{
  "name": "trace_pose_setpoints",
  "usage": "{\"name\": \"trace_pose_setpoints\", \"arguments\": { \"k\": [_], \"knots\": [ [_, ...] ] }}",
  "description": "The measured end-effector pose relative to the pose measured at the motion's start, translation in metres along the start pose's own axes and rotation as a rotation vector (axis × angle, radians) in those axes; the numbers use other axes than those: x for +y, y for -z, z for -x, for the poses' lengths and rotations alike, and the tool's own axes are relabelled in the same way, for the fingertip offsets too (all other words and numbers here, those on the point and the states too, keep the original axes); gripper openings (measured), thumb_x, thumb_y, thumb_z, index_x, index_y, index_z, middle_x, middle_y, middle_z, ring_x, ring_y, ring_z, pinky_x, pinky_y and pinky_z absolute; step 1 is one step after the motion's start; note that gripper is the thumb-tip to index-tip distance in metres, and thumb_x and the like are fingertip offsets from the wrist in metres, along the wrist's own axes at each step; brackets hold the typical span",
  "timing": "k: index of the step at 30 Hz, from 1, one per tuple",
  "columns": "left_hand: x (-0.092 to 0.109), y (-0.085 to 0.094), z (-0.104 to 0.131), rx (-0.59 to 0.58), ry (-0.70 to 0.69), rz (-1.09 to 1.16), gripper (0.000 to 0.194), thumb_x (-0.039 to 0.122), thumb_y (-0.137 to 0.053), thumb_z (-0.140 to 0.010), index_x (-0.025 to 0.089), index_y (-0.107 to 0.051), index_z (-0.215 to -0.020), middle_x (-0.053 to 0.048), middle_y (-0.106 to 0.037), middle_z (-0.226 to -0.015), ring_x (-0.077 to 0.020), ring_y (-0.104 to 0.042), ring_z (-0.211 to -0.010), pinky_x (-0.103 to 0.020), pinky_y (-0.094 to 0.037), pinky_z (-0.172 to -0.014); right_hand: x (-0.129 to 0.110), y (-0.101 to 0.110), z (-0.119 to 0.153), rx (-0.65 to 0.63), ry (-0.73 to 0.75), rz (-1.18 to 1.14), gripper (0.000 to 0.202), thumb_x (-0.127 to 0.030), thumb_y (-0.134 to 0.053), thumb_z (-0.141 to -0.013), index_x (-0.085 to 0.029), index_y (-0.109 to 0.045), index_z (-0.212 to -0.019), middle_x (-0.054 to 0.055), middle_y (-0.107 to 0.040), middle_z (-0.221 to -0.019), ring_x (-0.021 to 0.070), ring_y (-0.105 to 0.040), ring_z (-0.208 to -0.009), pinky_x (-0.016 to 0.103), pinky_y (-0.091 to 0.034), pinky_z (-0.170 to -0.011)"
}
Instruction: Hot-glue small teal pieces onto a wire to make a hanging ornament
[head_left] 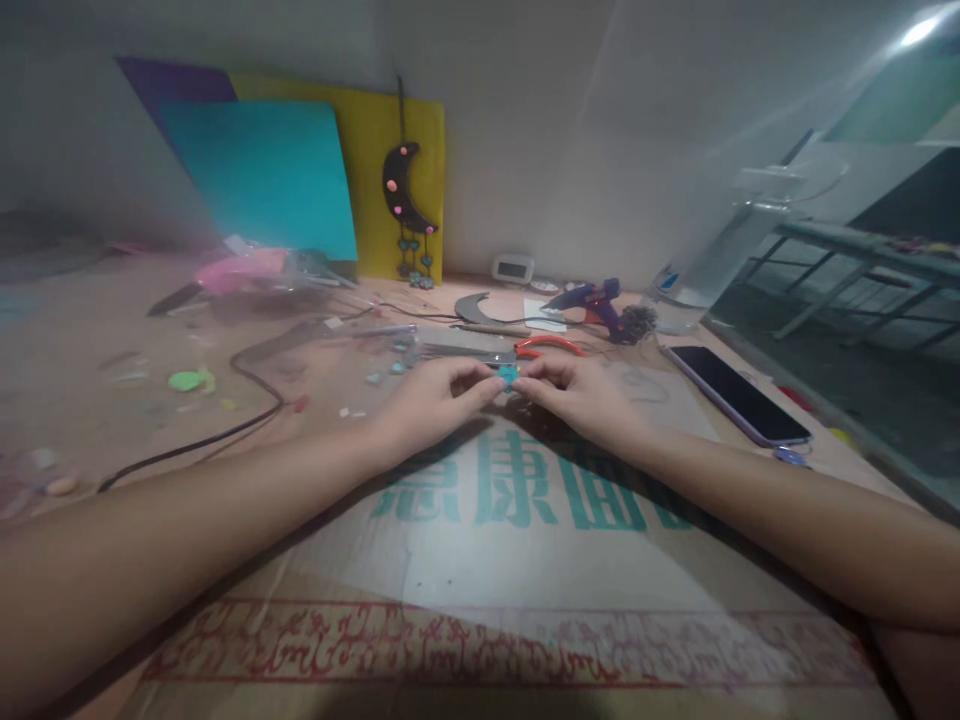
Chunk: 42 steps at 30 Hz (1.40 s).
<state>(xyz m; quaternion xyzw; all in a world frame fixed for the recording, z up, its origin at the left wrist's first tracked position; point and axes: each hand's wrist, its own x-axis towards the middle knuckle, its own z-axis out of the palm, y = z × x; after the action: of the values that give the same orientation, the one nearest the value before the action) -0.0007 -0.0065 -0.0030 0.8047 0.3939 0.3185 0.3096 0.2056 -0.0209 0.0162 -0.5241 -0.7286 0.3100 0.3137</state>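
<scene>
Pinching hands: the left hand [435, 400] and right hand [596, 400] both grasp the small teal piece [508, 377] between thumb and fingers.
Teal piece: between the two hands, over the counter [184, 335].
Pliers [551, 342]: orange-handled, just beyond the hands.
Glue gun [616, 320]: farther back, right of the pliers.
Phone [739, 395]: near the right forearm.
Dark crescent [396, 190]: upright before the yellow board [375, 125].

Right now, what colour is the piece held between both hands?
Teal piece, a blue-green; best seen in the head view.
</scene>
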Motion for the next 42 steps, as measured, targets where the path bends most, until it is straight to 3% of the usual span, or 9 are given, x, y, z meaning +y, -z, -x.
{"name": "trace_pose_setpoints", "arguments": {
  "k": [4, 11, 14, 20, 27, 32, 36, 40, 42],
  "knots": [
    [0.002, -0.001, 0.001, 0.003, 0.000, -0.067, 0.038, 0.048, -0.047, -0.091, 0.017, -0.070, -0.094, -0.002, -0.071, -0.084, -0.0167, -0.060, -0.072, -0.026, -0.041, -0.063, 0.001, -0.002, 0.000, -0.002, -0.004, 0.006, 0.031, -0.047, -0.061, -0.083, -0.016, -0.068, -0.084, -0.003, -0.055, -0.056, 0.0085, -0.046, -0.046, 0.021, -0.032, -0.043],
    [0.007, 0.000, 0.001, 0.025, -0.039, -0.119, 0.029, 0.037, -0.049, -0.090, 0.016, -0.065, -0.078, 0.001, -0.063, -0.069, -0.0136, -0.055, -0.064, -0.024, -0.037, -0.061, 0.005, -0.004, 0.000, -0.011, 0.015, -0.001, 0.031, -0.048, -0.062, -0.083, -0.017, -0.066, -0.084, -0.003, -0.055, -0.055, 0.0094, -0.046, -0.045, 0.021, -0.033, -0.043],
    [0.006, 0.000, 0.000, 0.027, -0.033, -0.114, 0.029, 0.036, -0.048, -0.090, 0.016, -0.064, -0.077, 0.002, -0.060, -0.067, -0.0132, -0.052, -0.063, -0.024, -0.036, -0.060, 0.010, -0.003, 0.000, 0.018, 0.118, 0.045, 0.027, -0.044, -0.061, -0.084, -0.017, -0.064, -0.085, -0.002, -0.057, -0.059, 0.0106, -0.049, -0.050, 0.022, -0.035, -0.046],
    [0.006, 0.002, -0.001, 0.042, 0.038, -0.062, 0.029, 0.038, -0.049, -0.089, 0.016, -0.061, -0.076, 0.002, -0.058, -0.066, -0.0124, -0.049, -0.061, -0.024, -0.034, -0.058, 0.015, 0.001, -0.002, 0.143, 0.515, 0.249, 0.012, -0.025, -0.058, -0.088, -0.017, -0.065, -0.083, 0.004, -0.064, -0.077, 0.0135, -0.056, -0.067, 0.026, -0.043, -0.062],
    [0.006, 0.002, 0.000, -0.004, 0.031, -0.085, 0.025, 0.034, -0.050, -0.087, 0.016, -0.061, -0.074, 0.003, -0.057, -0.064, -0.0117, -0.048, -0.059, -0.023, -0.034, -0.057, 0.020, 0.003, -0.004, 0.229, 0.541, 0.225, 0.010, -0.024, -0.058, -0.091, -0.019, -0.066, -0.087, 0.004, -0.067, -0.084, 0.0164, -0.062, -0.078, 0.030, -0.049, -0.072],
    [0.003, 0.000, 0.001, -0.115, -0.092, -0.041, 0.027, 0.034, -0.049, -0.089, 0.017, -0.059, -0.070, 0.003, -0.058, -0.062, -0.0109, -0.050, -0.059, -0.022, -0.037, -0.058, 0.020, 0.002, -0.004, 0.243, 0.595, 0.191, 0.011, -0.026, -0.058, -0.092, -0.021, -0.067, -0.089, 0.005, -0.071, -0.089, 0.0191, -0.066, -0.090, 0.035, -0.052, -0.084],
    [0.003, -0.001, 0.002, -0.183, -0.202, -0.006, 0.021, 0.030, -0.052, -0.088, 0.016, -0.061, -0.074, 0.003, -0.061, -0.067, -0.0101, -0.052, -0.062, -0.021, -0.039, -0.061, 0.014, 0.000, 0.000, 0.170, 0.688, 0.138, 0.010, -0.026, -0.058, -0.091, -0.022, -0.067, -0.091, 0.006, -0.071, -0.092, 0.0207, -0.065, -0.098, 0.038, -0.050, -0.092],
    [0.005, 0.000, 0.002, -0.168, -0.142, 0.023, 0.027, 0.033, -0.052, -0.089, 0.016, -0.060, -0.070, 0.002, -0.061, -0.068, -0.0109, -0.054, -0.064, -0.021, -0.040, -0.062, 0.015, -0.004, -0.002, 0.072, 0.484, -0.028, 0.025, -0.026, -0.056, -0.091, -0.024, -0.057, -0.117, 0.007, -0.063, -0.118, 0.0174, -0.066, -0.093, 0.034, -0.054, -0.083],
    [0.004, 0.000, 0.001, -0.141, -0.042, 0.060, 0.029, 0.038, -0.051, -0.090, 0.017, -0.061, -0.072, 0.001, -0.063, -0.069, -0.0122, -0.056, -0.065, -0.022, -0.041, -0.061, 0.017, -0.004, -0.005, 0.131, 0.337, -0.174, 0.026, -0.029, -0.057, -0.090, -0.024, -0.051, -0.115, 0.006, -0.062, -0.112, 0.0145, -0.065, -0.080, 0.031, -0.055, -0.072]
  ]
}}
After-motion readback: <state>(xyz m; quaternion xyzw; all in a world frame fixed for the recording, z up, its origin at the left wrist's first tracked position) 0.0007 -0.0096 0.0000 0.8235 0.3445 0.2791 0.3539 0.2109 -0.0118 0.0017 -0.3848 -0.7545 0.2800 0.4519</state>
